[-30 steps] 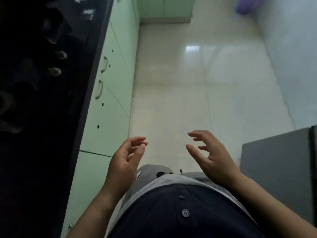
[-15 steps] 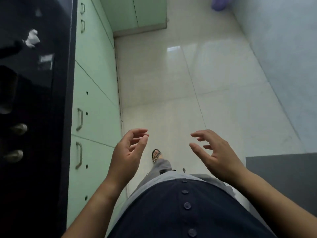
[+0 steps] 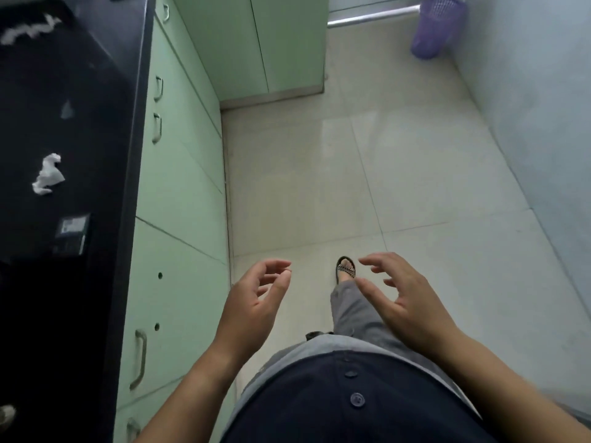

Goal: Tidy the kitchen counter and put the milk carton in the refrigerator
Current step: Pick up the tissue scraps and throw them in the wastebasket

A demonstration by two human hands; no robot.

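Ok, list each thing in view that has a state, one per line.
left hand: open, empty
right hand: open, empty
crumpled tissue: lying loose on the black counter
green cabinet doors: shut
purple bin: upright on the floor, by the wall

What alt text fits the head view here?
Both hands, left hand and right hand, hover open and empty above a tiled floor. A dark counter with crumpled tissue runs along the left; a purple bin stands far right.
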